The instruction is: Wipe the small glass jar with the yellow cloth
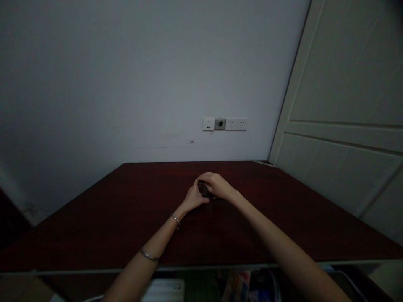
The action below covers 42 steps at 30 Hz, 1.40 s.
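Near the middle of the dark red table [151, 197], both hands meet around a small dark brown object [204, 189]. Its kind is hard to make out, since the fingers cover much of it. My left hand [194, 197] grips it from the left side, thumb toward me. From above and the right, my right hand [217, 184] closes over it, fingers curled across its top. A bit of yellowish edge shows under the right palm. A bracelet [175, 221] sits at my left wrist and another band [149, 256] farther up the forearm.
A pale wall with a row of sockets [225, 124] rises behind the table. At right stands a cream panelled door [340, 126]. Below the table's front edge, a white box [165, 290] and colourful packets [241, 285] are partly visible.
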Motion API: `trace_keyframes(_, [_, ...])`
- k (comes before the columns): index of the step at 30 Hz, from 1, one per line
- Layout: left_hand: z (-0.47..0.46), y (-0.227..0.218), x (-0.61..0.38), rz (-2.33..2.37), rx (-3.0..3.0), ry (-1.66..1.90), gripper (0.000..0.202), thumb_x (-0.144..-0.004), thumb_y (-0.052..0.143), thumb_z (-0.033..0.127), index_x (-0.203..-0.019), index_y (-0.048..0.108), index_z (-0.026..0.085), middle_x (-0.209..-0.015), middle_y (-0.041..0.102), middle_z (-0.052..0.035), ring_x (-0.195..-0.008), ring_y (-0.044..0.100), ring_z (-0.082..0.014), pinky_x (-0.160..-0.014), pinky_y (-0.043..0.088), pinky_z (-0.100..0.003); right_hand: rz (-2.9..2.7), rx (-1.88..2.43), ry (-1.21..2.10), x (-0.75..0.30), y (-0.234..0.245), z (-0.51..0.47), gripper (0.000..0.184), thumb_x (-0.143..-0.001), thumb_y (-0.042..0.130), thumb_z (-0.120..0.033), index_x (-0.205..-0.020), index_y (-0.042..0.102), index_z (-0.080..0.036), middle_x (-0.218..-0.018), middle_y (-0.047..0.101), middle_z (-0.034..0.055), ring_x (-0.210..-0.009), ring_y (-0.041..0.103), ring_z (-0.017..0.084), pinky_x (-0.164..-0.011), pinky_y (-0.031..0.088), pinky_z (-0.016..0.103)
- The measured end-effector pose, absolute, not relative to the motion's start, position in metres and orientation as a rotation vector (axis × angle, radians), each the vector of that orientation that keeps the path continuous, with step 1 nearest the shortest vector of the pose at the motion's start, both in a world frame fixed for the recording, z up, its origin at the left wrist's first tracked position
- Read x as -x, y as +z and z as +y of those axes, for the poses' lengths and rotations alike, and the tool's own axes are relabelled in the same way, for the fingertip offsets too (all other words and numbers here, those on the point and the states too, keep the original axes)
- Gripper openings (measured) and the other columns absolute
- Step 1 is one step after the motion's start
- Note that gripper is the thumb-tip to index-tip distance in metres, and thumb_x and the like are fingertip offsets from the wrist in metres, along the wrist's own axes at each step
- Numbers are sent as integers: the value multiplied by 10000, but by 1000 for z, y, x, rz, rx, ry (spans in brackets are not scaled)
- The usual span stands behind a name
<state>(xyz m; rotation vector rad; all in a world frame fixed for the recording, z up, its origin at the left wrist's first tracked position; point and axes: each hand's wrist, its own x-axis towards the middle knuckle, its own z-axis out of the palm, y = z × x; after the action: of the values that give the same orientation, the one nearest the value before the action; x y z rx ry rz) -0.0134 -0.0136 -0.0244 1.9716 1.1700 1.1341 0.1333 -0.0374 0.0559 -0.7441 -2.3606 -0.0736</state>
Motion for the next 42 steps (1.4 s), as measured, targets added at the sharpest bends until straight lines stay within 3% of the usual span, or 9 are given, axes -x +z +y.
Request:
trace_keyframes(7, [-10, -20, 12, 1119, -1835, 1279, 804, -454, 786, 183, -1161, 403, 179, -990, 619, -61, -903, 602, -229, -788, 469, -343, -2108, 704, -88, -124, 37, -38, 332, -765, 472, -39, -1040, 620, -152, -1050, 642, 114, -1006, 580, 204, -897, 467, 364])
trace_keyframes(14, [-2, -23, 16, 1038, -1822, 1370, 565, -560, 688, 136, -1058, 423, 165, -978, 614, -74, -877, 598, -190, -815, 461, -340, -2090, 581, -160, -124, 12, -60, 374, -773, 477, -44, -1093, 594, -197, -1064, 642, 102, -1028, 568, 213, -907, 461, 409])
trace_keyframes(20, [0, -20, 20, 1028, -1785, 1394, 698, -499, 736, 140, -1117, 413, 172, -998, 611, -60, -892, 598, -192, -818, 465, -334, -1991, 572, -18, -124, 19, -43, 369, -777, 473, -60, -1081, 605, -223, -1085, 641, 72, -1048, 568, 191, -926, 456, 388])
trace_keyframes(27, [0, -26, 15, 913, -1741, 1398, 763, -463, 771, 147, -1137, 414, 169, -1046, 592, -73, -953, 579, -211, -846, 457, -343, -1684, 702, 146, -112, 23, -39, 243, -784, 512, -124, -952, 662, -215, -966, 681, 62, -910, 625, 180, -847, 494, 343])
trace_keyframes(34, [0, -27, 16, 752, -1754, 1404, 497, -526, 703, 147, -943, 433, 160, -929, 580, -33, -853, 570, -154, -814, 453, -324, -1857, 560, 91, -109, 1, -64, 399, -751, 465, -29, -1046, 631, -240, -1039, 658, 57, -1025, 572, 188, -934, 442, 391])
trace_keyframes(42, [-3, -25, 11, 656, -1598, 1358, 640, -499, 733, 167, -1052, 411, 143, -981, 562, -49, -877, 564, -156, -802, 445, -288, -1628, 700, 242, -106, 26, -42, 245, -771, 514, -129, -935, 669, -223, -953, 675, 53, -900, 615, 181, -838, 484, 330])
